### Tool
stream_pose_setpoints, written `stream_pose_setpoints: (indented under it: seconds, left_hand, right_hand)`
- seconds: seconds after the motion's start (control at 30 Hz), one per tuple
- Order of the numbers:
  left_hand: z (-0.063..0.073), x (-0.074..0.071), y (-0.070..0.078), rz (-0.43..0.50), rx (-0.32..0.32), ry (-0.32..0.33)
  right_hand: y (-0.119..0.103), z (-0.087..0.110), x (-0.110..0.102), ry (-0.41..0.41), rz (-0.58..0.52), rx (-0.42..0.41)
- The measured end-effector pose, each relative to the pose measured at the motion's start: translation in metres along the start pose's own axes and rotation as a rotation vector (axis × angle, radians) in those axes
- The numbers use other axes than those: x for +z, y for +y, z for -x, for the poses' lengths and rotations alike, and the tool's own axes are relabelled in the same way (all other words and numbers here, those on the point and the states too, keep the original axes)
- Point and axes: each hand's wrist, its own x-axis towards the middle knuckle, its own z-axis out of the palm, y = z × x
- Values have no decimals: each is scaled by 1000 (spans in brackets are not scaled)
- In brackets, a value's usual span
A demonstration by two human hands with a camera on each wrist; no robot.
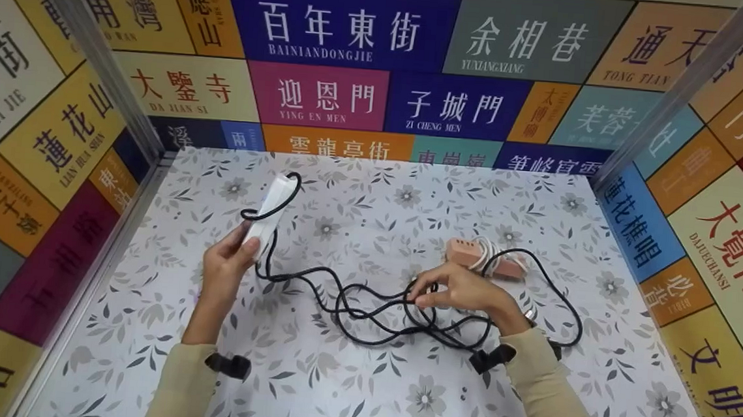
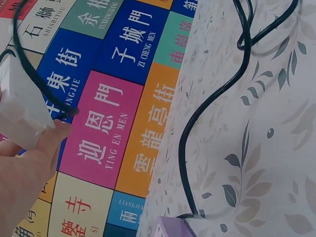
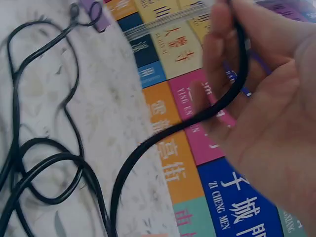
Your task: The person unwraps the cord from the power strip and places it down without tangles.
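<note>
A long white power strip [image 1: 272, 203] is held up tilted by my left hand [image 1: 227, 257], thumb on one side and fingers on the other. Black cord [image 2: 32, 74] loops over its far end. To the right, my right hand [image 1: 454, 289] pinches a stretch of the black cord [image 3: 177, 127] between thumb and fingertip, the other fingers loosely bent. Between the hands, the rest of the cord lies on the table in tangled loops and also runs out past the right wrist. Sockets on the white strip do not show clearly.
A pink power strip [image 1: 505, 265] with white cord bundled round it lies behind my right hand. In the left wrist view, a purple block [image 2: 173, 228] sits at the lower edge, beside black cord. Lettered panels [image 1: 317, 97] wall the flowered tabletop [image 1: 333, 389] at back and sides.
</note>
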Motion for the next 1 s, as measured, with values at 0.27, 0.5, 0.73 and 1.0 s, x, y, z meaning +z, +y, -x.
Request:
stream_pose_setpoints:
  seconds: [0.27,0.5,0.73,1.0]
  left_hand:
    - [1,-2,4,29,2,33]
    - [2,-2,0,31,41,37]
    - [2,-1,0,13,10,17]
    - [4,7,-2,21,40,-31]
  right_hand:
    - [25,-15,44,-21,324,239]
    - [40,-18,70,-31,498,302]
    - [26,-26,72,80,499,256]
    - [5,-54,84,306,402,89]
